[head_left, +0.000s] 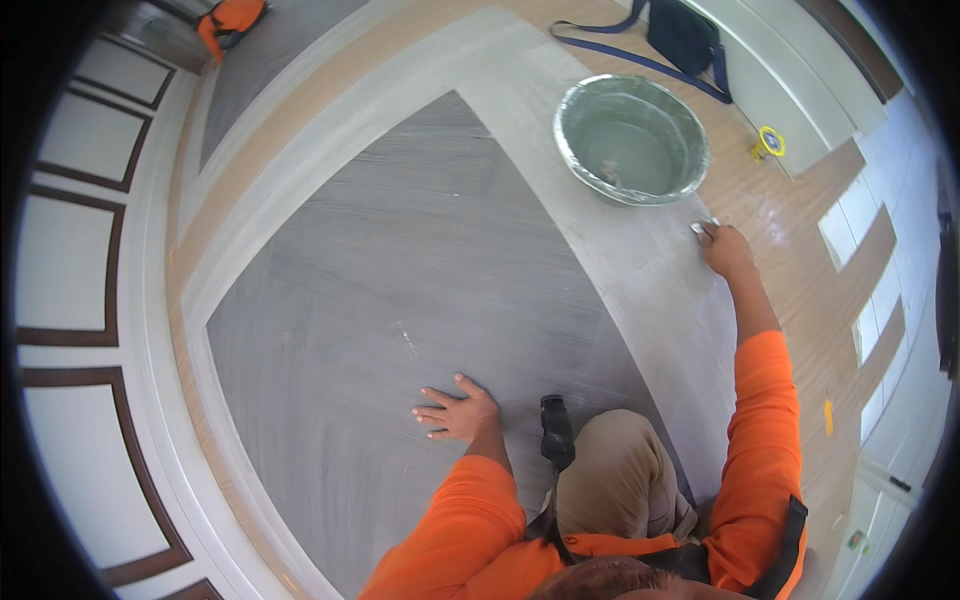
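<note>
The splayed left hand (462, 413) lies flat on the floor (390, 240); the right hand (727, 250), reaching toward twelve o'clock, pinches a white scrap (698, 228), basin (640, 150) at its eleven.

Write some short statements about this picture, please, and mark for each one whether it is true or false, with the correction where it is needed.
1. The left hand is on the gray floor, fingers apart. True.
2. The right hand is empty. False: it holds a small whitish piece.
3. The basin is farther from the person than the right hand. True.
4. The bag is bright orange. False: it is dark blue.
5. Both of the person's sleeves are orange. True.
6. Nobody else is in view. False: another person in orange shows at the upper left.
</note>
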